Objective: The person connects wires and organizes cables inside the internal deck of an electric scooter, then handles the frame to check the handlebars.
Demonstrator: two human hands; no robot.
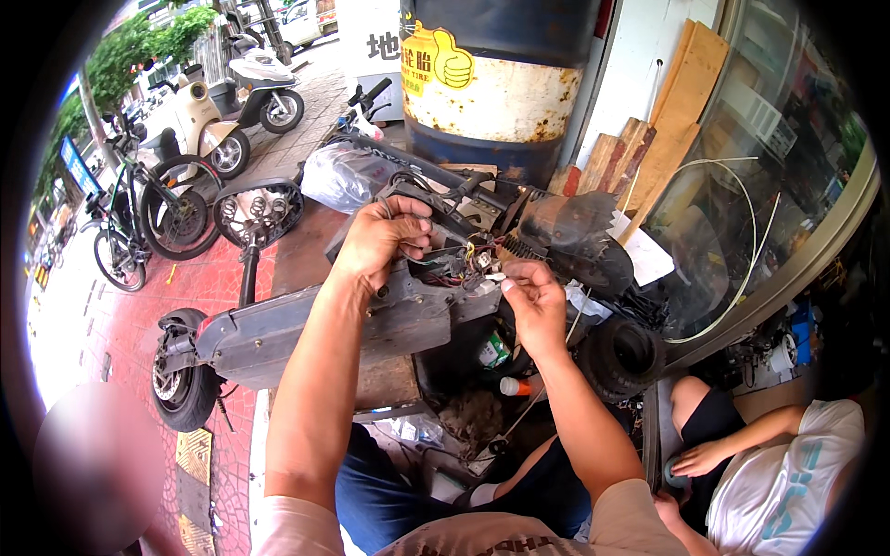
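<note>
A dark grey electric scooter body (324, 334) lies across in front of me, its wiring exposed at the right end. My right hand (538, 306) pinches a small white wire connector (496, 277) between thumb and finger there. Coloured wires (454, 269) bunch just left of that connector. Over the scooter's upper edge, my left hand (389, 239) has its fingers curled and thumb pressed in; what they hold is too small to make out. The scooter's wheel (185, 371) and its upright black seat post (248, 273) are at the left end.
A rusty blue-and-white drum (501, 102) stands behind the scooter, with wooden boards (681, 120) to its right. Small black tires (626, 357) sit right of my right hand. Another person (788, 473) sits at lower right. Bicycles (167, 213) and parked scooters (199, 130) stand at far left.
</note>
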